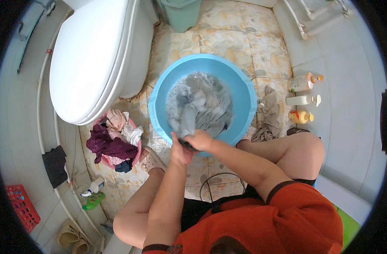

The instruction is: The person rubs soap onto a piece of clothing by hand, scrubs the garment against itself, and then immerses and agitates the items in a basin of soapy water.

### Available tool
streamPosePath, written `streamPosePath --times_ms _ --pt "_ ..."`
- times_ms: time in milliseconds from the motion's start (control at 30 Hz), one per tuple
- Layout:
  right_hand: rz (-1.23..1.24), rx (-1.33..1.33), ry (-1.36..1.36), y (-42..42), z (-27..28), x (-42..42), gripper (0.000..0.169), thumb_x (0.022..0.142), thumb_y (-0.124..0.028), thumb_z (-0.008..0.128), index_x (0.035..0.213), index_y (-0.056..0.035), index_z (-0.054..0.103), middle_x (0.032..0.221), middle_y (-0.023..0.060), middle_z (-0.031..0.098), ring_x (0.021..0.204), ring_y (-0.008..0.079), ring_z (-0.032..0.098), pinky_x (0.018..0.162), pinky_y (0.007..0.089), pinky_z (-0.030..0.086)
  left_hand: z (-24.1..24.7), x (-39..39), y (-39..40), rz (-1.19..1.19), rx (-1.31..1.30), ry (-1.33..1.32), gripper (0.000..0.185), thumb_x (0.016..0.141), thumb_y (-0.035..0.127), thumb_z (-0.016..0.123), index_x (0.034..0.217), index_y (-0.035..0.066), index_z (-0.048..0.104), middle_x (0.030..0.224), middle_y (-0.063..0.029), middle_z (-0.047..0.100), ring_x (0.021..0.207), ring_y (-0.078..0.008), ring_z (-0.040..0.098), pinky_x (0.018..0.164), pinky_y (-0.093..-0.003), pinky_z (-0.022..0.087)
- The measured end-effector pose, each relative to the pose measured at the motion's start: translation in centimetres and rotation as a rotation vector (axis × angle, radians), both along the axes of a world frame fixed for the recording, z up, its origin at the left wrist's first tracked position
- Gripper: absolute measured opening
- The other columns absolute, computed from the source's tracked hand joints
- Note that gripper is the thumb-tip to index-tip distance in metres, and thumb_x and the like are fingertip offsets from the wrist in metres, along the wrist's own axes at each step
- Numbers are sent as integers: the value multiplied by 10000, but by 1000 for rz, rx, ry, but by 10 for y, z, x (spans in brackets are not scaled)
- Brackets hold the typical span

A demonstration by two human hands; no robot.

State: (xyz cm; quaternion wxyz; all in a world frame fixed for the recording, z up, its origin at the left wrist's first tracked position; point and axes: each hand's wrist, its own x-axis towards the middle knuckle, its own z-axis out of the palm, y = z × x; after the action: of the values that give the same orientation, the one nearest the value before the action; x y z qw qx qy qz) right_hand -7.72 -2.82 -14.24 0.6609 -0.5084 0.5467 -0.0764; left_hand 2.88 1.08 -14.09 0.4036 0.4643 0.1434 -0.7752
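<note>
A large blue plastic basin [242, 127] stands on the tiled floor in front of me, holding sudsy water and soaked grey cloth [212, 109]. Over its near rim, my left hand [180, 152] and my right hand [198, 140] meet. Both are closed on a bunched wet grey garment [188, 120], part of which stretches into the basin. Something dark shows between the hands, too covered to make out. Left of the basin, a pink basket [138, 152] is heaped with clothes, among them a dark purple garment [109, 144].
A white toilet [85, 60] stands at the upper left, a green bin [182, 16] beyond the basin. Right of the basin lie a grey-brown cloth [269, 111] and several pump bottles [299, 100] along the wall. A green bottle [94, 200] lies lower left.
</note>
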Motion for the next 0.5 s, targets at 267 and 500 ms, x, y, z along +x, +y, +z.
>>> streamPosePath --times_ms 267,500 --pt "219 -635 62 26 106 5 338 781 -348 455 768 -33 579 667 202 565 651 377 543 622 423 433 16 -1 -20 206 -445 -22 483 845 386 324 1176 41 392 1145 -126 469 1045 -278 456 889 -397 361" --pt "-236 -374 216 -55 94 -69 516 776 -458 443 877 27 588 901 237 567 881 352 539 789 374 408 121 -28 -15 180 -366 -316 358 870 238 317 1133 20 423 1140 -141 468 1043 -265 466 900 -390 373"
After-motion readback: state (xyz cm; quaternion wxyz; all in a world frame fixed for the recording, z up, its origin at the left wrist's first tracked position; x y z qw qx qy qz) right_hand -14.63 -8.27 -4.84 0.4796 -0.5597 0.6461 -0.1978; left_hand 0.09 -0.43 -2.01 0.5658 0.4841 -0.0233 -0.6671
